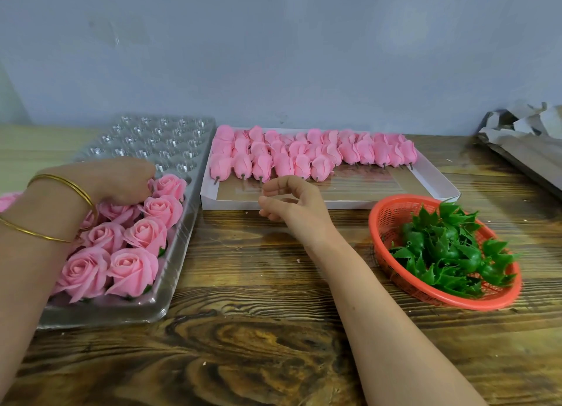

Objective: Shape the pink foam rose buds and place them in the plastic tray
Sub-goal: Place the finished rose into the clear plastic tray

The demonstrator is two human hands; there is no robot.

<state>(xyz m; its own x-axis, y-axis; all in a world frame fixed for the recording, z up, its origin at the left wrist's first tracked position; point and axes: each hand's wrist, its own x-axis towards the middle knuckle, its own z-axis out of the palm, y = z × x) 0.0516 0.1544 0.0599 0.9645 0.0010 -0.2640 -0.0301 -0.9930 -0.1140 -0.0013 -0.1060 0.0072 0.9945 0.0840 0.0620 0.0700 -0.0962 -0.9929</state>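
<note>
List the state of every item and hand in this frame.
Plastic tray: near cups filled, far cups empty.
Roses: opened, seated in the tray.
Buds: closed, lying in rows in the cardboard box.
Basket: holds green leaves.
Left hand: on the tray's roses, grip hidden.
Right hand: empty, fingers loosely curled.

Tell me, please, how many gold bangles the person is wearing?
2, both on the left arm: the upper bangle sits at the wrist, the lower bangle farther down the forearm. The right arm shows none.
</note>
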